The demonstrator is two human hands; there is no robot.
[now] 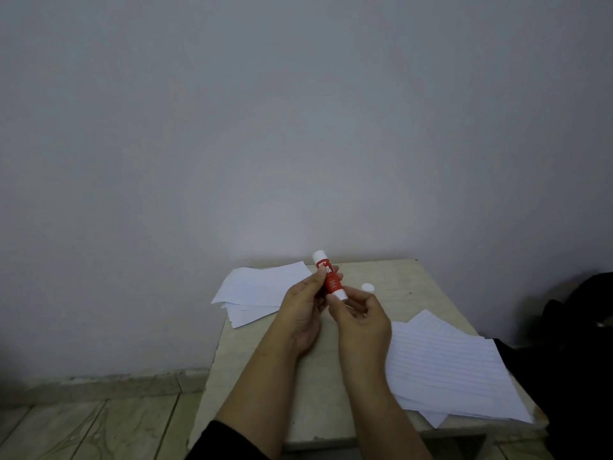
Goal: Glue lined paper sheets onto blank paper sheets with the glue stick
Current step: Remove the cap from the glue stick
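A red glue stick (328, 277) with white ends is held tilted above the small table (265, 386). My left hand (305, 307) grips its red body from the left. My right hand (361, 317) pinches the white lower end with its fingertips. A small round white cap (367, 287) lies on the table just right of the stick. Blank paper sheets (258, 290) lie in a loose pile at the far left of the table. Lined paper sheets (447, 370) are stacked at the right, next to my right forearm.
The table stands against a plain grey wall (298, 127). A dark bag or cloth (570, 327) lies to the right of the table. Tiled floor (83, 426) shows to the left and below.
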